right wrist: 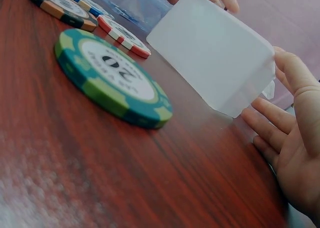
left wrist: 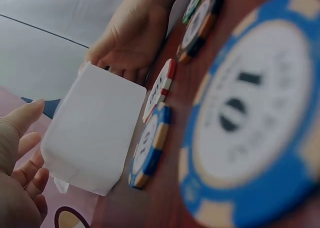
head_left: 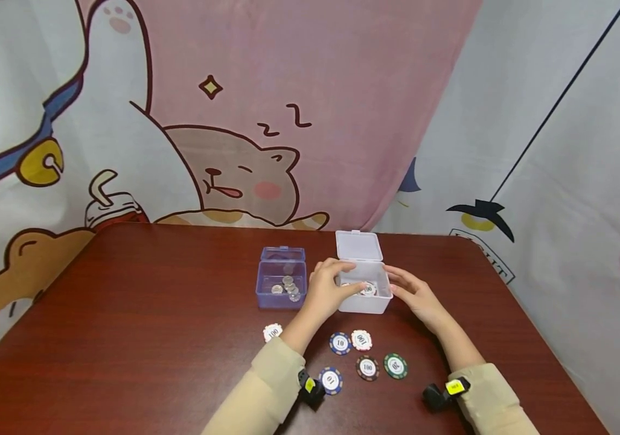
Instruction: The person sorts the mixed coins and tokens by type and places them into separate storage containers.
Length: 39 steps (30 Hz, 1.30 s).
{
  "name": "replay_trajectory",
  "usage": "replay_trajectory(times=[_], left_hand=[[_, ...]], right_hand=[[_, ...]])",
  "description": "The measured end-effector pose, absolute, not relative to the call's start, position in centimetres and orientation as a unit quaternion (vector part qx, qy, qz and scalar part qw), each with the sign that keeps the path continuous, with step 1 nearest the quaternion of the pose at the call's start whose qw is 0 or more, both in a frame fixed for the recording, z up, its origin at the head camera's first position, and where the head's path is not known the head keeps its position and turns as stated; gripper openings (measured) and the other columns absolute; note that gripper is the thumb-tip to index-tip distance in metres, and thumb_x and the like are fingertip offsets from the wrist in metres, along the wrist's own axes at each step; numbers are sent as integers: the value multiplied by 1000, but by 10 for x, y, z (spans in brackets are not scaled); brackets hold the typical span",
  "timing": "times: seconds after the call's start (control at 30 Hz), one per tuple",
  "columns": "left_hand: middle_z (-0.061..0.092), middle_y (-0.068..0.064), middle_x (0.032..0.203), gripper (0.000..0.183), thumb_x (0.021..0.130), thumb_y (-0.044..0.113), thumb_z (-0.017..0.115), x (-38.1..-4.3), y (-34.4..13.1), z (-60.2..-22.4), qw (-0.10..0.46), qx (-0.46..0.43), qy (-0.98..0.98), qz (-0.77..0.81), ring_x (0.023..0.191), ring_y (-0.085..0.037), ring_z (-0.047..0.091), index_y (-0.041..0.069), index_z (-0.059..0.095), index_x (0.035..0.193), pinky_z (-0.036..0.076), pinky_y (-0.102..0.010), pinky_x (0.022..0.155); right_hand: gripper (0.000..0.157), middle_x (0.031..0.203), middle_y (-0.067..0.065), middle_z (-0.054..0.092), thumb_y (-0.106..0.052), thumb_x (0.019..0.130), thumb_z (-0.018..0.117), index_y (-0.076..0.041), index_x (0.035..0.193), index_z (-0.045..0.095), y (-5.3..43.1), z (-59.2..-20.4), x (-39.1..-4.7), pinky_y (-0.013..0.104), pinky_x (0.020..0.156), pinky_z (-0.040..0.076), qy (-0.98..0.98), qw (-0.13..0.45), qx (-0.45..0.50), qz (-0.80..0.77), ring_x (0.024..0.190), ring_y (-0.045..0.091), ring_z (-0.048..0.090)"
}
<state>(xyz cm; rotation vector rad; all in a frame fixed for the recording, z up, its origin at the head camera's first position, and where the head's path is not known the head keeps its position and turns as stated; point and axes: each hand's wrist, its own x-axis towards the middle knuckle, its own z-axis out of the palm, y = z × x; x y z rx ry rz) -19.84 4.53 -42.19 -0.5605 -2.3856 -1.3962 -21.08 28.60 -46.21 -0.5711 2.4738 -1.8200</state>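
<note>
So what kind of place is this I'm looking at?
Probably an indoor room set up for recording tabletop work: a reddish-brown table, cartoon-printed fabric hanging behind it, and a black device near each sleeve cuff.

Bright head view, dimmer wrist views

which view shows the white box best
The head view: the white box shows its raised lid and a chip inside. Both wrist views show it larger, but mainly outside walls, with no contents visible.
</note>
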Motion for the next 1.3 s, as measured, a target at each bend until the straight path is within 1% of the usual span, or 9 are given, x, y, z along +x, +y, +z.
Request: replay_trajectory(times=[0.13,0.23,0.33,0.43,0.63,0.77,0.9,1.07,1.3], left_hand=[[58,6,97,41,69,30,77,-192,40,-422,164,-207,-816,-514,83,-18,47,10,67,105,33,-29,72],[58,7,97,41,70,31,76,-186,36,-423,155,-216,-807,-528,86,-21,49,10,67,104,37,-29,71],[58,7,97,39,71,31,76,-180,32,-422,145,-226,-797,-541,88,-25,50,11,67,104,42,-33,71],[59,4,96,37,71,29,76,-174,29,-420,138,-235,-790,-549,89,-25,51,12,67,103,43,-38,72],[61,2,95,35,69,22,78,-164,22,-421,114,-246,-777,-568,89,-25,52,10,68,100,43,-40,75],[62,-2,94,36,67,22,79,-160,18,-427,94,-258,-779,-564,88,-26,53,8,68,100,43,-39,75],[62,-5,93,40,68,25,78,-155,13,-432,72,-280,-788,-544,89,-21,53,6,68,102,43,-37,77],[63,-2,91,39,67,24,79,-148,9,-437,45,-292,-806,-513,85,-15,54,7,68,100,44,-31,75],[63,1,88,40,65,25,80,-142,5,-445,19,-301,-822,-483,79,-14,53,8,69,100,43,-26,71]], right_hand=[[44,129,20,45,-7,90,53,-7,133,43,283,-456,-208,21,82,41,789,15,-178,-588,116,34,42],[44,128,22,45,-5,90,52,-2,132,42,279,-447,-203,21,82,42,788,17,-176,-590,116,37,41],[44,128,25,44,-4,90,51,0,132,40,275,-440,-198,21,82,42,788,17,-177,-589,115,38,41],[44,128,25,44,-4,90,51,1,132,40,273,-437,-196,20,81,42,789,15,-176,-589,115,39,41],[44,128,26,43,-4,90,52,1,132,40,273,-437,-195,19,81,41,790,16,-171,-589,114,40,41],[44,128,26,43,-3,90,52,0,132,41,273,-437,-195,19,81,41,790,15,-172,-589,115,40,41],[44,128,25,43,-5,90,52,0,132,41,273,-437,-195,18,81,40,794,11,-169,-584,115,38,41],[44,129,22,44,-8,90,53,-2,132,42,273,-437,-194,18,82,40,798,13,-162,-580,116,36,41],[44,129,23,44,-7,90,53,-1,132,41,274,-438,-195,18,82,40,797,11,-165,-581,116,36,40]])
